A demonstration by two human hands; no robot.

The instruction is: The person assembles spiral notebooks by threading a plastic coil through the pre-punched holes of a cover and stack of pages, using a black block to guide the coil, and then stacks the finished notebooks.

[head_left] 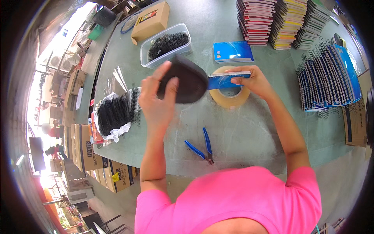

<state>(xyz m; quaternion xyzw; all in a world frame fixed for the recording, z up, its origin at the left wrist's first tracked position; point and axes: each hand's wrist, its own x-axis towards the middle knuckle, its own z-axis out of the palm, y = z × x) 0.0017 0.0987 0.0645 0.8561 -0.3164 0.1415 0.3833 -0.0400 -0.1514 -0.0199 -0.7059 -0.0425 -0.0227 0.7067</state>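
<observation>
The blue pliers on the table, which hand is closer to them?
Left, though only by a little. The left hand is up and to the left of the blue pliers, holding a dark cover. The right hand is farther up and right, gripping a blue notebook.

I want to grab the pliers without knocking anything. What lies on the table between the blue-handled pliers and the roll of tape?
In the head view, only bare green tabletop lies between the pliers and the tape roll.
</observation>
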